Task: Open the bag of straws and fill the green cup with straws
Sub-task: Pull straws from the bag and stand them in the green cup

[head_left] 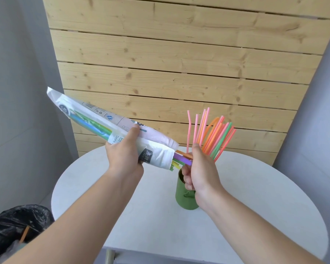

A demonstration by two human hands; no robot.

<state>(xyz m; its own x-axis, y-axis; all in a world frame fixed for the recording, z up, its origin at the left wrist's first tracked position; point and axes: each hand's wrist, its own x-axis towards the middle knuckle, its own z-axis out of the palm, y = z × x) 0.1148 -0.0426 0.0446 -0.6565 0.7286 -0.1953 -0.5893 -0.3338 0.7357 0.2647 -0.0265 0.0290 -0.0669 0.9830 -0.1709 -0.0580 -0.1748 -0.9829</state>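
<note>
My left hand [125, 151] grips the white printed bag of straws [95, 119], holding it slanted above the table with its open mouth toward the right. Purple, yellow and orange straw ends [181, 159] stick out of that mouth. My right hand [197, 168] is closed on those ends, just above the green cup [185, 197]. The cup stands upright on the white round table [255, 206], partly hidden behind my right hand. Several pink, orange and green straws [215, 134] rise from the cup behind my hand.
A black rubbish bag [13, 227] sits at the lower left beside the table. A wooden slat panel [179, 73] stands behind the table, with grey walls on both sides.
</note>
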